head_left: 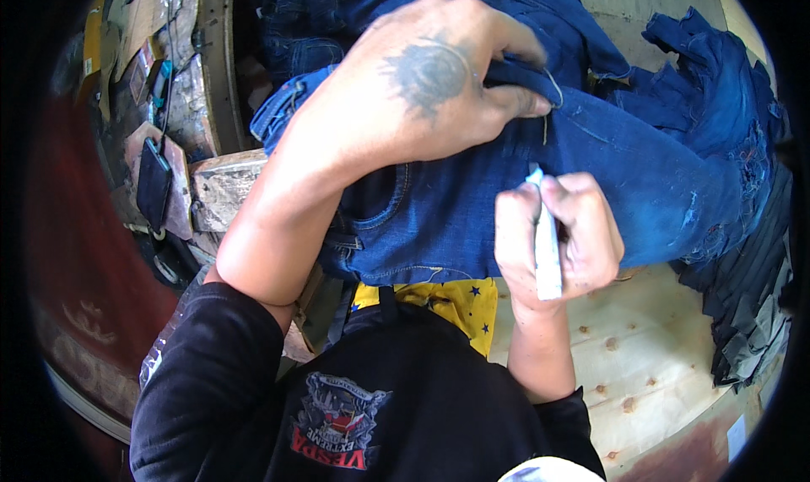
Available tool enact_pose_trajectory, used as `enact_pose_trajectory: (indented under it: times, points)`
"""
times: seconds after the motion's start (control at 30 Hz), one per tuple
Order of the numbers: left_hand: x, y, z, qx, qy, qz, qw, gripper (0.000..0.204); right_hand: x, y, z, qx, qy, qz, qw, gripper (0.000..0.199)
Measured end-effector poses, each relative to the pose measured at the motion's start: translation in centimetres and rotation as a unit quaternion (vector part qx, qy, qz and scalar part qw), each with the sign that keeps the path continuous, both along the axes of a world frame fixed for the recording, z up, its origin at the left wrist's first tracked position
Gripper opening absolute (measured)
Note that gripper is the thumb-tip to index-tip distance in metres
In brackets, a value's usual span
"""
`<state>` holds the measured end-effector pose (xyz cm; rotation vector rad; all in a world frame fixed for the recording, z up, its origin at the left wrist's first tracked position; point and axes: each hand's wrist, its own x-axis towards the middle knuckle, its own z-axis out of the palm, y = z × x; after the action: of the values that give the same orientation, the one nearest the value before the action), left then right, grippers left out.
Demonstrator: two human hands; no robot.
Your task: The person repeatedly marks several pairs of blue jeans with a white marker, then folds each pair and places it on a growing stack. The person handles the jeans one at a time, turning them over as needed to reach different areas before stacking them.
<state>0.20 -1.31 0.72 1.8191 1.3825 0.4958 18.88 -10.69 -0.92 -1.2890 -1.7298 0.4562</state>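
A pair of blue jeans [456, 203] lies spread across in front of me, its worn, frayed patches toward the right. My left hand [439, 81] reaches over the jeans, thumb and fingers closed on a raised fold of the denim. A thin, light thread [554, 89] loops beside those fingertips, with its tail hanging on the cloth. Below and to the right, my right hand [561, 237] is wrapped round a slim tool with a white handle [547, 258]. The tool's short dark tip points away from me, close to the denim; whether it touches cannot be made out.
More blue denim [700, 85] is heaped at the far right, with dark grey cloth [751, 305] hanging below it. At the left, a dark phone [154, 182] rests by a worn wooden frame [224, 186]. A pale plywood surface [629, 355] lies at the lower right.
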Motion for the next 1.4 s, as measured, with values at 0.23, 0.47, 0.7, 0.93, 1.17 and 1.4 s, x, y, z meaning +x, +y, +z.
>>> enact_pose_trajectory:
  times: [0.23, 0.47, 0.7, 0.93, 1.17, 1.4]
  points:
    - [0.3, -0.3, 0.6, -0.052, 0.078, -0.095, 0.991, 0.042, 1.1, -1.0, 0.7, 0.04, 0.133, 0.01, 0.99, 0.029]
    - [0.9, 0.4, -1.0, 0.139, 0.01, -0.004, 0.99, 0.023, 0.1, 1.1, -0.2, 0.012, -0.025, 0.043, 0.999, 0.013]
    - [0.8, 0.3, -1.3, 0.075, 0.03, 0.006, 0.997, 0.024, -0.3, 2.0, 0.3, -0.019, -0.071, 0.055, 0.996, 0.014]
    - [1.0, 0.7, -0.6, 0.036, 0.07, -0.006, 0.997, 0.026, -0.1, 1.5, 0.1, -0.03, -0.077, 0.027, 0.996, 0.016]
    - [1.3, 0.9, 0.1, 0.045, 0.046, -0.005, 0.998, 0.021, -0.2, 1.6, 0.0, -0.016, -0.05, 0.006, 0.999, 0.014]
    - [1.4, 1.1, -0.1, 0.05, 0.03, -0.009, 0.998, 0.017, -0.2, 1.6, -0.2, -0.015, -0.032, -0.008, 0.999, 0.013]
